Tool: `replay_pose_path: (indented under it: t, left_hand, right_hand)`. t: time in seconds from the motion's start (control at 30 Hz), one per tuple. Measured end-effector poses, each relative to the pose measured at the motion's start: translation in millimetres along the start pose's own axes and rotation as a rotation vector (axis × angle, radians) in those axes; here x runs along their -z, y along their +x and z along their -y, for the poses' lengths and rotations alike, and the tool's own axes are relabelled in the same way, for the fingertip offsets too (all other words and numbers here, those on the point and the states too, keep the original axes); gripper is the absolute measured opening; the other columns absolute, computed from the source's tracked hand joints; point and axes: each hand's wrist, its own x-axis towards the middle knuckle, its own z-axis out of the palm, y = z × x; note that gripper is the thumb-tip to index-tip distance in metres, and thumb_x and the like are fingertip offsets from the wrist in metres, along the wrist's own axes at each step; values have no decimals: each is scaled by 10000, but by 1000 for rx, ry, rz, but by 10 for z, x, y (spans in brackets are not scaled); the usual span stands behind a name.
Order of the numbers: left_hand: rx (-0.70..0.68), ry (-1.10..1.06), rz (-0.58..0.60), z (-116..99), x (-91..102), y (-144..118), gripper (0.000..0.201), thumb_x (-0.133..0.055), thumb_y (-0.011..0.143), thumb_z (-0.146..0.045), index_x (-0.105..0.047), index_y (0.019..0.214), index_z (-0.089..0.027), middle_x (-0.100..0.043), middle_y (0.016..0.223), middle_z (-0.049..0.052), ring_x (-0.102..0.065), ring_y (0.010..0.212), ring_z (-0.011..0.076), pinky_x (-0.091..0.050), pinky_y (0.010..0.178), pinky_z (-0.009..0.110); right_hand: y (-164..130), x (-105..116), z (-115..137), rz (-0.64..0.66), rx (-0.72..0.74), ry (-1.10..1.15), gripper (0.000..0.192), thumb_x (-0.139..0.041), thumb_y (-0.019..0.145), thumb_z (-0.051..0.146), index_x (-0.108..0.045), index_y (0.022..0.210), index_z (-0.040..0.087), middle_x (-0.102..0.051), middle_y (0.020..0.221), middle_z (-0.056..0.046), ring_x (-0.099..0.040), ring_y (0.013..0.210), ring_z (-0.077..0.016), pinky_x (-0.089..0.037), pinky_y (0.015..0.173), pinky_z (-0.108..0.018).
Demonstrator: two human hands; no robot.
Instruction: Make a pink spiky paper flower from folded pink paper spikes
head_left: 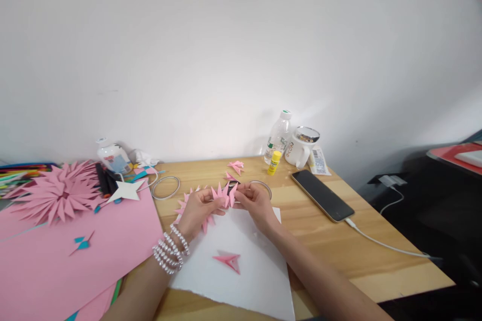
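Note:
My left hand, with pearl bracelets on the wrist, and my right hand both pinch a chain of pink folded paper spikes above a white sheet. The chain curves down to the left under my left hand. One loose pink folded piece lies on the white sheet nearer to me. Two more pink folded pieces lie farther back on the wooden table.
Left: large pink paper sheets, a finished pink spiky flower, a white paper star, a wire ring. Back right: water bottle, yellow glue stick, white mug, phone with charging cable.

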Motion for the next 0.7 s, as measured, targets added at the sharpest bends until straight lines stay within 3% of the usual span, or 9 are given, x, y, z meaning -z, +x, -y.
replay_pose_path:
  t: [0.17,0.57,0.7]
  left_hand:
    - [17,-39,-11,-11,20,4,188,-707,632,-272,-651,726,-119,-679,721,81,-641,681,184,-517,568,254]
    - [97,-142,5,-7,51,33,150,-730,609,-223,-640,683,-129,-663,655,44,-628,627,147,-479,509,208]
    - [88,-129,-8,2,41,33,142,-718,626,-226,-626,675,-131,-658,663,35,-627,629,141,-460,507,202]
  right_hand:
    - [-9,5,23,70,76,-84,294,-732,579,311,-606,795,156,-673,803,-56,-642,780,-198,-515,769,-354]
    - [-9,31,23,13,-36,-108,277,-753,537,305,-679,765,166,-692,778,-63,-643,727,-217,-507,737,-377]
    - [-31,3,6,24,79,-118,267,-729,581,280,-642,807,168,-672,815,-57,-633,755,-195,-513,752,-354]
